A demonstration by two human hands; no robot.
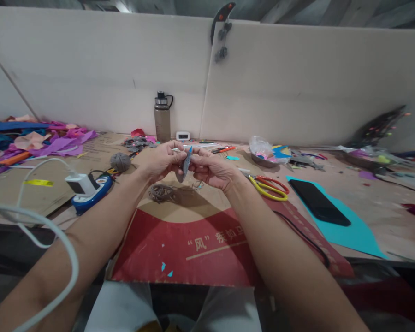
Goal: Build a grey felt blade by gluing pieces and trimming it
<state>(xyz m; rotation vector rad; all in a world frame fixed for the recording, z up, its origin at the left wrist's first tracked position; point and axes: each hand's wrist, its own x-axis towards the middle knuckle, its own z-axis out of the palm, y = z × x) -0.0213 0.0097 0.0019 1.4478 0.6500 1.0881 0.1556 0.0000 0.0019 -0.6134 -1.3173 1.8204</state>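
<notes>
Above the middle of the cardboard, my left hand (pixel 166 160) and my right hand (pixel 211 167) meet with their fingers pinched. Between them is a small grey, pointed, leaf-shaped piece (pixel 186 167) with a blue edge at its top. Both hands grip it, the left from one side and the right from the other. Below the left hand lies a loose coil of grey yarn (pixel 162 193). A red and brown cardboard sheet (pixel 152 249) is spread under my hands, with small turquoise scraps on it.
Scissors with red and yellow handles (pixel 269 188) lie right of my right wrist. Beyond them a black phone (pixel 320 202) rests on a turquoise sheet (pixel 359 233). On the left are a blue power strip (pixel 93 196), white cables and a grey yarn ball (pixel 120 162). A bottle (pixel 162 121) stands behind.
</notes>
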